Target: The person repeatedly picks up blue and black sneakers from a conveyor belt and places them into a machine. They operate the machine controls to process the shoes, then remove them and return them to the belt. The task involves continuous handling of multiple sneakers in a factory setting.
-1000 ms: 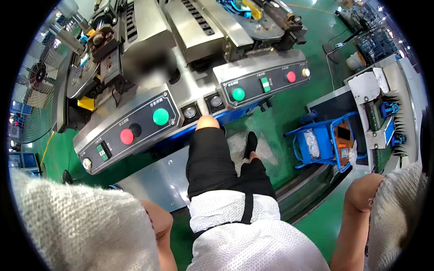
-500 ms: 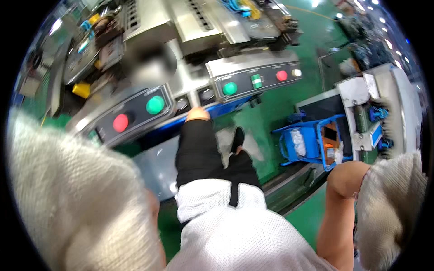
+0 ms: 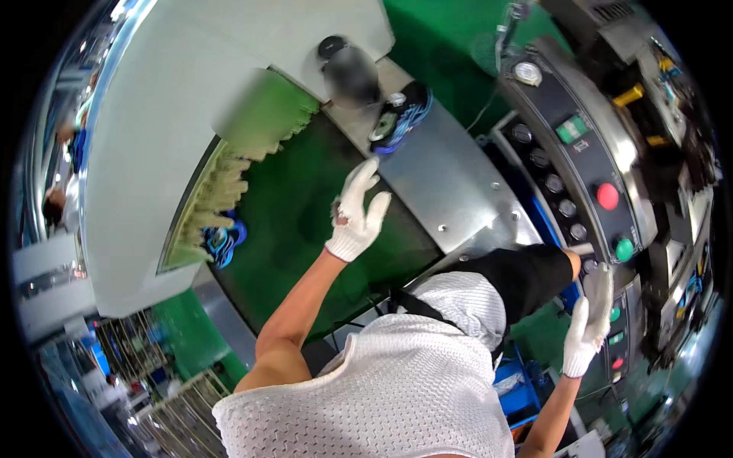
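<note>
My left hand [image 3: 357, 210], in a white knitted glove with a dark stain, is held over a dark green conveyor belt [image 3: 305, 244]. Its fingers are apart with nothing in them. Just beyond the fingertips, a blue-and-black shoe-like piece [image 3: 401, 118] lies on the metal ledge [image 3: 450, 179] beside the belt. My right hand [image 3: 589, 324], also gloved, is out to the right near a machine's button panel [image 3: 622, 336]. Its thumb stands away from the fingers and it holds nothing; whether it touches the panel I cannot tell.
A large grey housing [image 3: 145, 153] stands at the left, with a pale fringe curtain [image 3: 202, 198] along its opening. Another blue piece [image 3: 221, 240] is at that curtain. A control panel [image 3: 569, 130] with red and green buttons runs along the right. A blue rack [image 3: 519, 389] stands at lower right.
The view has swung from the machine panels to the conveyor, which now fills the middle. Both gloved hands, large and close at the sides before, are now farther away and extended.
</note>
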The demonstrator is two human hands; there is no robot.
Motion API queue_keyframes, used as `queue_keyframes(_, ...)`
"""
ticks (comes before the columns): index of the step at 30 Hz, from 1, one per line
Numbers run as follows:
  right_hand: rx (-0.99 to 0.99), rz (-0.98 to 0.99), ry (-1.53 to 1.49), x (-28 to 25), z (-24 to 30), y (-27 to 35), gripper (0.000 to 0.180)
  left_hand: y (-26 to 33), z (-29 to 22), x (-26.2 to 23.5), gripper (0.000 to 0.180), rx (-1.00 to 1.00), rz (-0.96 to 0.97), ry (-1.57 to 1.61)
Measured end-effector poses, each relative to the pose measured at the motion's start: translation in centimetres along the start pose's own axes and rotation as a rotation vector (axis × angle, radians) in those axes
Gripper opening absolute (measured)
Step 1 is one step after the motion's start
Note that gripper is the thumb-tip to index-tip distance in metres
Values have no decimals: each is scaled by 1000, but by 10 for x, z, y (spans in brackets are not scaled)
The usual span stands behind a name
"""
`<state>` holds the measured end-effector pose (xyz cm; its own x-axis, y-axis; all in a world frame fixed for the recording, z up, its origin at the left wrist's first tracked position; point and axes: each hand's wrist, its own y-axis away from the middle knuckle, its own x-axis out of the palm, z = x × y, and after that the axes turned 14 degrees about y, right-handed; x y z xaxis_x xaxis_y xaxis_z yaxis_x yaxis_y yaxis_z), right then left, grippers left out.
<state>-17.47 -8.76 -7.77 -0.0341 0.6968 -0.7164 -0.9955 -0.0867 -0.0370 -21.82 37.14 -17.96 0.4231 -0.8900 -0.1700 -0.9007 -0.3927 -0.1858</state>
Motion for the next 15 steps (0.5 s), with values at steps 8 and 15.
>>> queue_keyframes(8,-70,290,403,27,-27,-20,56,165,98,-329,56,-450,-592,-1293)
queue_keyframes(15,137,338,503,-13,-95,-20,57,172,145,-443,82,-610,-978,-712)
